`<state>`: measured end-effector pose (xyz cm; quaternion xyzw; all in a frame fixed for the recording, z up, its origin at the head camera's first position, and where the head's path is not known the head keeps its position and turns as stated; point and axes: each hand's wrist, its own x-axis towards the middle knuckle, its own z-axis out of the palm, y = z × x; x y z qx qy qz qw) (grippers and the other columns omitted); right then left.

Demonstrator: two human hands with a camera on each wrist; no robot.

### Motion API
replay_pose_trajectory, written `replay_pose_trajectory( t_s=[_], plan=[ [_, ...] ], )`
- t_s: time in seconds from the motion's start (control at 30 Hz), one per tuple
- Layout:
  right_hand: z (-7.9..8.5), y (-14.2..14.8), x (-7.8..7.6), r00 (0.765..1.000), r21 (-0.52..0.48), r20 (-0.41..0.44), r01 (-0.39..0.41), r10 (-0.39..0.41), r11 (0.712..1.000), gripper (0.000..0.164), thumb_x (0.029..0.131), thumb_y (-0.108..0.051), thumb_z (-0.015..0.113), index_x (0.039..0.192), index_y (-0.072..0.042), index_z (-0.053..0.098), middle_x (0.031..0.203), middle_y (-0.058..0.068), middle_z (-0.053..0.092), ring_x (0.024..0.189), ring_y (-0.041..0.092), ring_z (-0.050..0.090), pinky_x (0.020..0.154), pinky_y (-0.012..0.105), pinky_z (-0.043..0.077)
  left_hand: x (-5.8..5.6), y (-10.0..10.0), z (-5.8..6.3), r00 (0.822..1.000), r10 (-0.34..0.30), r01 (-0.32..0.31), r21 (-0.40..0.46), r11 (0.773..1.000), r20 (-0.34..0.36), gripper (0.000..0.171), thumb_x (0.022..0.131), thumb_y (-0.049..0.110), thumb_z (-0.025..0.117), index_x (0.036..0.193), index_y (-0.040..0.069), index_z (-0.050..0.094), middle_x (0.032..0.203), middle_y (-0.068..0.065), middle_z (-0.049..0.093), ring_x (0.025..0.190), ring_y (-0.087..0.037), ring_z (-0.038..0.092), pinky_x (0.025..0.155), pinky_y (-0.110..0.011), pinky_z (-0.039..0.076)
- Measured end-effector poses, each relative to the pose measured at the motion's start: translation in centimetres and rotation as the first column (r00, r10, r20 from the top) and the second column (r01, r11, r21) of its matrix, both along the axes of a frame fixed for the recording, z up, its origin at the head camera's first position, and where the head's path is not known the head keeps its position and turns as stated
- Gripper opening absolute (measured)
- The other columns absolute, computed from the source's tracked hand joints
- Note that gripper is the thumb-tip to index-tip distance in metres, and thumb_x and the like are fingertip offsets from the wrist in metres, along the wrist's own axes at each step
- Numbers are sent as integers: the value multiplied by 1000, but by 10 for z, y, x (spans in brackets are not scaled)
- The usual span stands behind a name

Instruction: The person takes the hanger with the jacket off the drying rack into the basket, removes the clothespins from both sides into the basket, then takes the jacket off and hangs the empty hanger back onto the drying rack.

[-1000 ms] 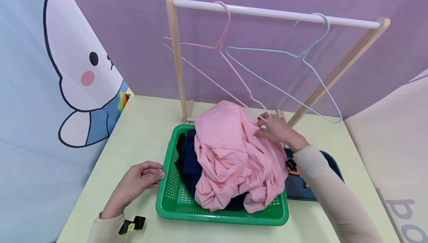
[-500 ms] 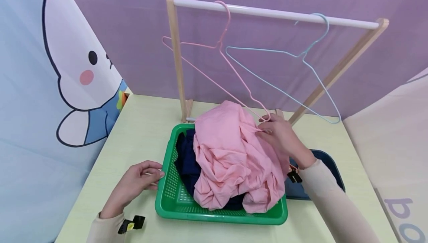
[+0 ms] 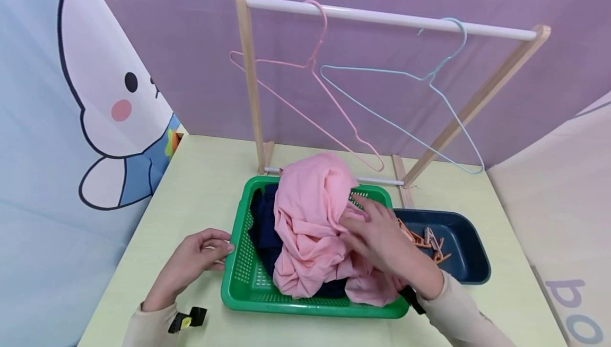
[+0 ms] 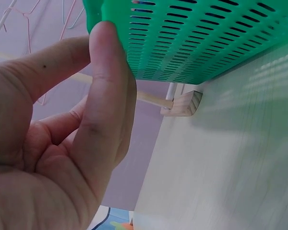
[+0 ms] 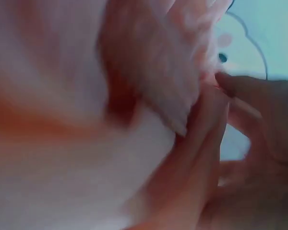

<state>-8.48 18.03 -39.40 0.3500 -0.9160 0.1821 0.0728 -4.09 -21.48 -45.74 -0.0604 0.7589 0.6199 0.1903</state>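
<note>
A large crumpled pink cloth [image 3: 310, 214] lies heaped in a green plastic basket [image 3: 315, 307]. My right hand [image 3: 382, 230] pinches a fold on the cloth's right side. In the right wrist view, blurred folds of the pink cloth [image 5: 149, 62] fill much of the picture, with the fingers at right. At the basket's left end, my left hand [image 3: 200, 254] holds the rim between thumb and fingers. The left wrist view shows its fingertips against the basket's edge [image 4: 158, 43]. Dark navy cloth [image 3: 264, 230] shows beneath and left of the pink one.
Behind the basket stands a wooden rack with a white rail [image 3: 382, 16]. A pink hanger [image 3: 312, 63] and a light-blue hanger [image 3: 431, 76] hang from it. To the right, a dark blue tray [image 3: 470, 246] holds several orange and pink clothes pegs [image 3: 431, 241].
My right hand has come down and toward me from near the pink hanger's corner, drawing the cloth's right part along. The rack's lower bar and more pegs now show. The left hand stays at the rim.
</note>
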Motion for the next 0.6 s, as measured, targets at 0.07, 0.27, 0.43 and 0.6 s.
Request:
replay_pose_trajectory(
  t_s=[0.07, 0.27, 0.43, 0.6],
  plan=[
    [1, -4, 10, 987, 140, 141, 60, -79, 988, 37, 91, -40, 74, 125, -25, 66, 148, 23, 41, 130, 54, 40, 94, 78, 34, -1, 0, 0, 1000, 0, 0, -1, 1000, 2, 41, 96, 18, 70, 125, -8, 56, 99, -14, 66, 81, -27, 69, 72, -42, 60],
    [-10, -16, 16, 895, 287, 421, 22, -147, 958, 70, 93, -55, 65, 153, -30, 41, 164, 21, 10, 141, 56, 21, 96, 80, 30, -1, 0, 0, 1000, 2, -1, -10, 1000, 7, 43, 95, 19, 71, 125, -8, 56, 100, -14, 65, 82, -26, 69, 73, -44, 60],
    [-23, -30, 12, 852, 303, 512, -62, -108, 951, 76, 95, -54, 63, 159, -32, 29, 164, 23, -3, 141, 57, 17, 93, 78, 35, -2, 1, -1, 1000, -3, 3, -17, 1000, 7, 43, 95, 19, 72, 125, -8, 56, 100, -14, 65, 82, -27, 68, 73, -43, 60],
    [-33, -43, 7, 872, 379, 482, -117, -88, 918, 77, 95, -52, 64, 159, -31, 27, 163, 27, 1, 139, 58, 23, 88, 72, 45, -3, 2, 1, 1000, -5, 5, -28, 1000, 12, 43, 95, 19, 71, 125, -8, 56, 100, -14, 65, 82, -27, 69, 73, -43, 60]
  ],
)
